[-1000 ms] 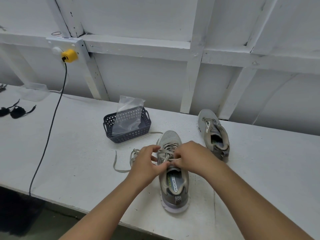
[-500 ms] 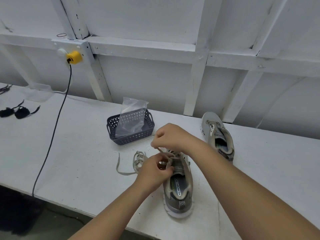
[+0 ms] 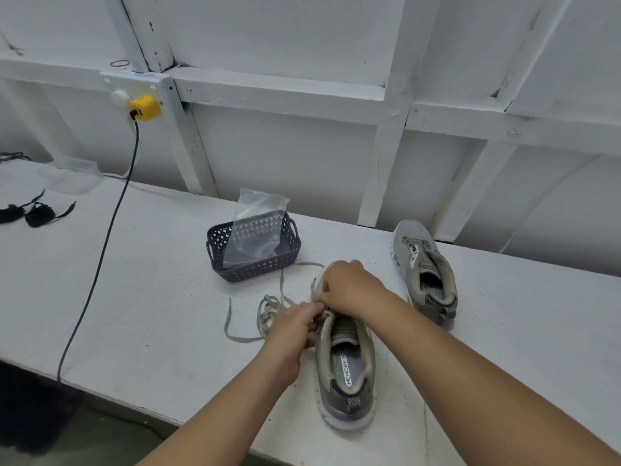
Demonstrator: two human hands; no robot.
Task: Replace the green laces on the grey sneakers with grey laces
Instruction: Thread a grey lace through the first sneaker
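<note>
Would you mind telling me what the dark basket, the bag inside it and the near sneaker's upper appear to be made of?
The basket looks like moulded matte plastic, judging by its regular diamond perforations. The bag seems to be thin clear plastic film: see-through, crinkled and glossy. The near sneaker appears to have a grey knit or mesh textile upper with a padded collar and a pale foam-like sole, though the weave is hard to make out.

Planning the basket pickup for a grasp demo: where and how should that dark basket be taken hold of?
Grip the dark basket by one of its loop handles; the right-end one stands clear of the wall. Come from above and the right, fingers hooked under the loop. The left handle also works. Avoid reaching inside: the clear plastic bag fills much of the opening and stands above the rim.
</note>
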